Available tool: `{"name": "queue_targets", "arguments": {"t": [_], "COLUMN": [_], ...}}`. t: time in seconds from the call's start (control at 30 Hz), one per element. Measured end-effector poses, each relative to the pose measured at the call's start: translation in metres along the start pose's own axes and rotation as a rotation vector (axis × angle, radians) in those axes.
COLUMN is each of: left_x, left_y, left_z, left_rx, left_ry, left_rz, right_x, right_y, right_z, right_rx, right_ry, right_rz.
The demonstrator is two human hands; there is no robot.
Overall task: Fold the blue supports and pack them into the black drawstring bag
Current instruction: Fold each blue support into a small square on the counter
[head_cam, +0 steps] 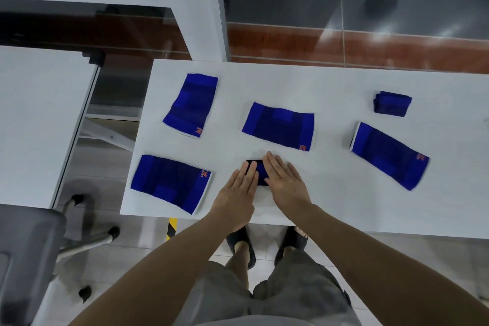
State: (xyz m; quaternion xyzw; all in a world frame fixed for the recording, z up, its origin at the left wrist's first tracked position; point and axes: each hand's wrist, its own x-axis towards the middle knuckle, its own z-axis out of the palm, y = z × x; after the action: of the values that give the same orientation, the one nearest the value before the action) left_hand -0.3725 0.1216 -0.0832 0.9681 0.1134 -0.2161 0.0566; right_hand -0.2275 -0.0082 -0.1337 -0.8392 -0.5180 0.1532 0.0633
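Both hands press one folded support flat on the counter [330,87].

Left hand [238,190] and right hand [284,180], fingers straight, flatten the folded support [260,173]; four flat supports lie around, orange logos unreadable; a folded bundle [393,103] sits far right.

Single head cam, wide-angle, looking steeply down over the tabletop [330,82] from standing height, facing forward; it's also catching the person's own feet [267,245] below.
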Motion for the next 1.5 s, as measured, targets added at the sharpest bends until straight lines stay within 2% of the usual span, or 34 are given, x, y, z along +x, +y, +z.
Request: {"name": "queue_targets", "arguments": {"t": [0.47,0.77,0.87,1.0,1.23,1.5], "left_x": [0.003,0.005,0.006,0.006,0.013,0.062], "left_y": [0.002,-0.001,-0.004,-0.004,0.006,0.046], "left_z": [-0.003,-0.007,-0.014,-0.018,-0.031,-0.056], "left_rx": [0.028,-0.040,-0.169,-0.379,-0.450,-0.445], "left_ry": [-0.012,-0.048,-0.035,0.043,0.183,0.215], "left_rz": [-0.009,-0.018,-0.021,-0.060,-0.095,-0.049], "right_x": [0.003,0.011,0.015,0.004,-0.017,-0.039], "right_y": [-0.004,-0.012,-0.014,-0.014,0.004,0.053], "right_z": [-0.011,-0.032,-0.042,-0.053,-0.068,-0.085], "right_rx": [-0.017,0.106,0.137,0.188,0.305,0.330], "right_ry": [-0.062,-0.139,-0.142,-0.045,0.198,0.189], "right_rz": [0.072,0.150,0.162,0.138,0.267,0.452]}}
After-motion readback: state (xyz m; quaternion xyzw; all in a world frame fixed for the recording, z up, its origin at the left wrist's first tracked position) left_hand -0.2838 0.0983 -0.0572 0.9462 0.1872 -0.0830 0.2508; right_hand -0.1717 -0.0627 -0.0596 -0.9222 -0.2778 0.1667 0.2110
